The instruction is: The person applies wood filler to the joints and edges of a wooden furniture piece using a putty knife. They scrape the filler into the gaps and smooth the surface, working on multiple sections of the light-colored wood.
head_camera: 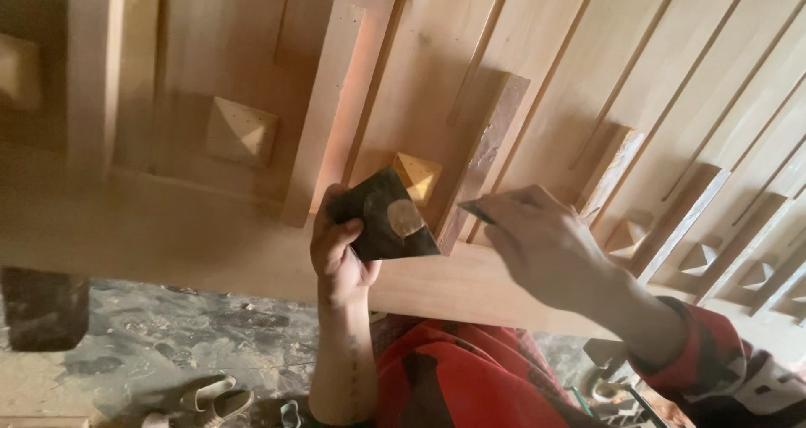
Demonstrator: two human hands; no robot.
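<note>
You are gripping a dark, worn sheet of sandpaper point(388, 218) in your left hand point(337, 252), fingers clamped on its left edge, over the near edge of the carved wooden panel point(210, 226). The sheet is probably light, limp and abrasive. Your right hand point(546, 243) is pinching a small dark scrap point(477, 210) beside it.

A dusty grey floor point(168, 336) with sandals point(214, 399) lies below the pale carved wooden panel point(252, 75).

Right hand point(546, 243): thin dark tool, mostly hidden by fingers. Carved wooden door panel point(520, 42): cut off at top edge. Sandal point(214, 399), possibly: blurred.
</note>
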